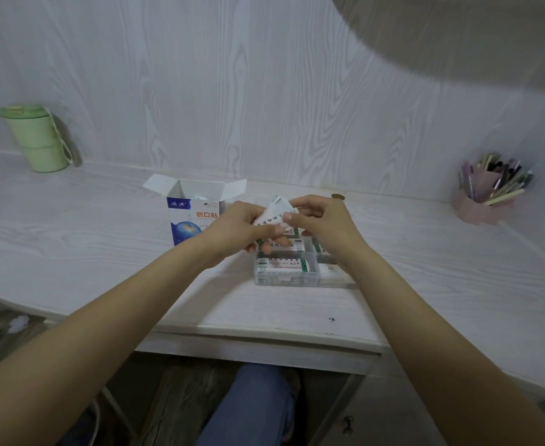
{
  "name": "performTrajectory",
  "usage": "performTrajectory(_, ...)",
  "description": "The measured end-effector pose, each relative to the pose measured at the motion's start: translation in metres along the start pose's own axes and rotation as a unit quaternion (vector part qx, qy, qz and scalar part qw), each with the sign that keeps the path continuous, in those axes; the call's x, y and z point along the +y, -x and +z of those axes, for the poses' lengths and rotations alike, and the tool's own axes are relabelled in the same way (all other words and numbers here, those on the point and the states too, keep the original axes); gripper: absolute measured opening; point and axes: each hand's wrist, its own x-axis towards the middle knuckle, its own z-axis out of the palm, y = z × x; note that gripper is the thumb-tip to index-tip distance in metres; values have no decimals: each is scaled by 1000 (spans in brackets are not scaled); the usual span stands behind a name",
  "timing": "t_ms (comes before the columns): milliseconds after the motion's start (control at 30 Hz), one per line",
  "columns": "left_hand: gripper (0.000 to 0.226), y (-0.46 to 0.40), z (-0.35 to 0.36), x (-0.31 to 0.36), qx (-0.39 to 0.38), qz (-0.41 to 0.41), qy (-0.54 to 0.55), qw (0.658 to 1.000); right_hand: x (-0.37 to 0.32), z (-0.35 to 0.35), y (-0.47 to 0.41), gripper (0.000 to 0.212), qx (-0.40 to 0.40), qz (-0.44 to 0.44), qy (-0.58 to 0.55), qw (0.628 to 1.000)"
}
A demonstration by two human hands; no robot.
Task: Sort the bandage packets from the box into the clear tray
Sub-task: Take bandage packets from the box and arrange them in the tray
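Both hands pinch one bandage packet (pixel 276 214) just above far edge of clear tray (pixel 285 280) — left hand (pixel 239 230) on near-left end, right hand (pixel 319 220) on right. Packet long axis tilts up-right; tray directly below. Box (pixel 193 217) open, just left of tray.

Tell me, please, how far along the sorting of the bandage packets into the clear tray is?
Several packets already lie in the clear tray. Both the left hand and right hand pinch a packet above it. The open box seemingly holds more.

Single head-worn view — forward and down, close over the desk (pixel 103 252) — wide-angle.
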Motion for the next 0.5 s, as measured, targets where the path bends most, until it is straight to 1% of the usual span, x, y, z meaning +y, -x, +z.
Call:
performTrajectory(67,23,1,4,4,-14,-8,9,1000,-1,-1,2,12,21,-13,-2,1000)
performTrajectory(133,30,1,7,7,-4,-25,39,999,-1,-4,2,12,39,-13,-1,999)
performTrajectory(267,23,-1,11,12,4,-41,58,997,1,-12,4,20,49,-17,-18,998)
performTrajectory(367,20,-5,17,16,34,-55,55,996,6,-21,6,24,63,-21,-35,997)
performTrajectory(500,22,-13,26,18,102,-51,29,993,24,-41,2,15,173,-4,-17,985)
